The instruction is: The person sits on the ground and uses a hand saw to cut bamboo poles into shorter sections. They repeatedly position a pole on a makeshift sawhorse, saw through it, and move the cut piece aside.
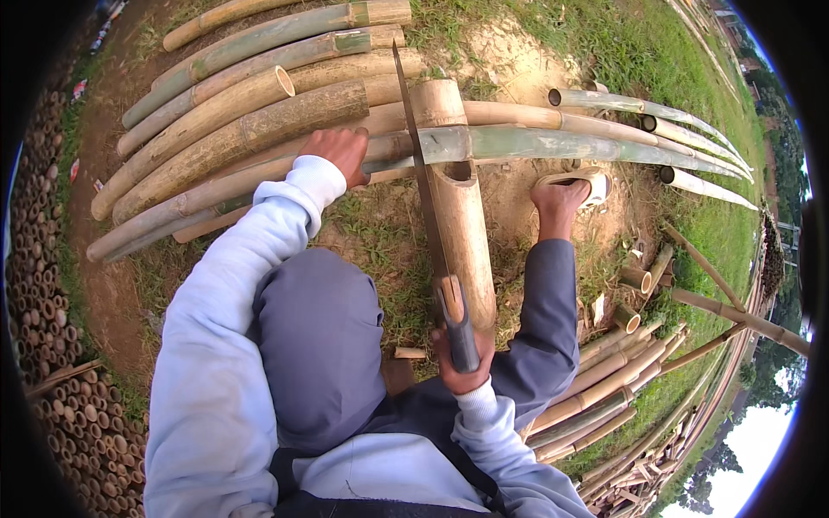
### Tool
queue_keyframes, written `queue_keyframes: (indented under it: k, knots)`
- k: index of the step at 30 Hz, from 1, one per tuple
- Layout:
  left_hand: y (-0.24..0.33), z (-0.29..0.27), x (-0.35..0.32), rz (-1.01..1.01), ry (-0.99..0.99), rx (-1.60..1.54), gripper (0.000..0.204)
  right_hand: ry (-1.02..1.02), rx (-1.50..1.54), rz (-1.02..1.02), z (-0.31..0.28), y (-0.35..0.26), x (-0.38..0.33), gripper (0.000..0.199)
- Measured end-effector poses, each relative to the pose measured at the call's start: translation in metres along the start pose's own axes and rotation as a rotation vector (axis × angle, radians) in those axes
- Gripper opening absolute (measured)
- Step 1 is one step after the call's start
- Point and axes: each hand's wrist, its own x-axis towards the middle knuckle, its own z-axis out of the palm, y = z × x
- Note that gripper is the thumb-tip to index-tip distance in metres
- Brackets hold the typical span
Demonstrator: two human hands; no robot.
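A long greenish bamboo pole (553, 143) lies crosswise in front of me, resting in the notch of a thick tan bamboo piece (473, 250). My left hand (342, 154) is closed round the pole, left of that support. In my right hand (463, 367) is the handle of a handsaw, fingers wrapped about it. The long thin blade of the handsaw (425, 177) points away from me and crosses the pole just left of the notch. Whether its teeth have entered the bamboo cannot be made out.
Several cut bamboo lengths (302, 116) lie side by side at the far left. More poles (691, 142) stretch over grass at the right, with a bamboo pile (596, 393) nearer. Stacked bamboo ends (86, 423) line the left edge. My sandalled foot (561, 194) stands right of the support.
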Motion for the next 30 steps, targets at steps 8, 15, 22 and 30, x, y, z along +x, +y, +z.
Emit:
queue_keyframes:
  k: [8, 15, 22, 30]
  knots:
    - [-0.006, -0.013, 0.002, -0.002, 0.002, 0.039, 0.042, 0.035, 0.164, 0.089, 0.026, -0.014, 0.037, 0.018]
    - [-0.005, 0.0, 0.001, 0.009, 0.013, -0.002, 0.05, -0.03, -0.122, -0.003, -0.023, -0.014, -0.061, 0.02]
    - [0.004, -0.008, 0.0, -0.015, -0.062, 0.022, 0.042, 0.015, 0.126, 0.03, 0.029, -0.009, 0.072, 0.021]
    - [-0.005, -0.005, -0.001, -0.026, -0.039, 0.01, 0.049, -0.024, -0.148, 0.012, -0.026, -0.015, -0.087, 0.018]
